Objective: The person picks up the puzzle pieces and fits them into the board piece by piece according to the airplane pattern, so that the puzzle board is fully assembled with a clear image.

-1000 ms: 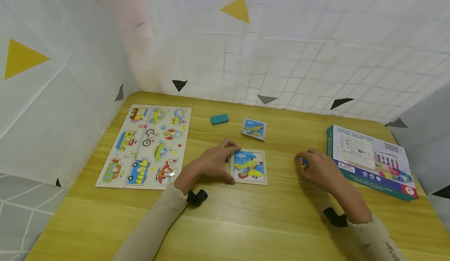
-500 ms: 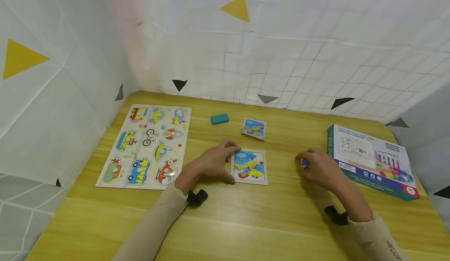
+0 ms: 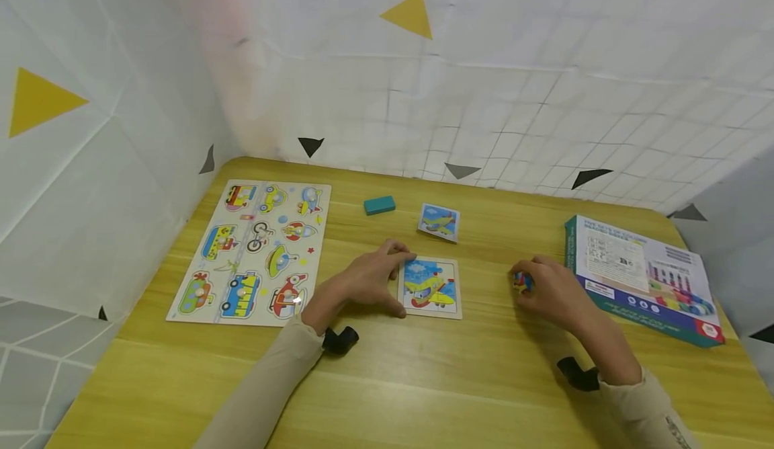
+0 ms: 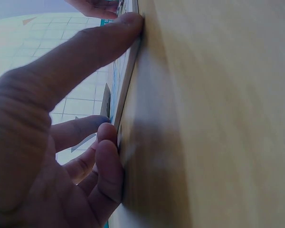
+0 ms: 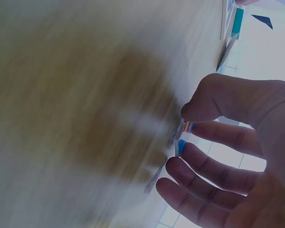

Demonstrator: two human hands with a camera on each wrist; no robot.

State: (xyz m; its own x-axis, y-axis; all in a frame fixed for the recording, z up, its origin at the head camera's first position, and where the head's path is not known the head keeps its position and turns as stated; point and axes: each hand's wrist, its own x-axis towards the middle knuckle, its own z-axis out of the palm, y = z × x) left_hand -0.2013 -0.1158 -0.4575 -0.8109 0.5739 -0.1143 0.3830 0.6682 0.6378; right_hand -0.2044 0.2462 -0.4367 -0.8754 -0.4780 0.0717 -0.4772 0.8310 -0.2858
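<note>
A small square jigsaw puzzle (image 3: 431,291) with a yellow airplane on blue lies flat at the middle of the table. My left hand (image 3: 370,279) holds its left edge, the thumb at the near corner and the index finger at the far one. From the left wrist, the thumb and fingertips meet the thin edge of the puzzle (image 4: 128,69). To the right, my right hand (image 3: 555,296) pinches a small puzzle piece (image 3: 521,281) in blue, red and yellow just by the tabletop. In the right wrist view the fingers partly hide the piece (image 5: 182,142).
Behind the puzzle stand a folded airplane picture card (image 3: 439,222) and a teal block (image 3: 379,206). A vehicle peg puzzle board (image 3: 272,230) lies on the left. At the right is a flat cardboard box (image 3: 611,261). White patterned sheets (image 3: 363,79) enclose the table.
The piece has turned a little between my right fingers, showing different colours. My left hand and the puzzle have stayed in place.
</note>
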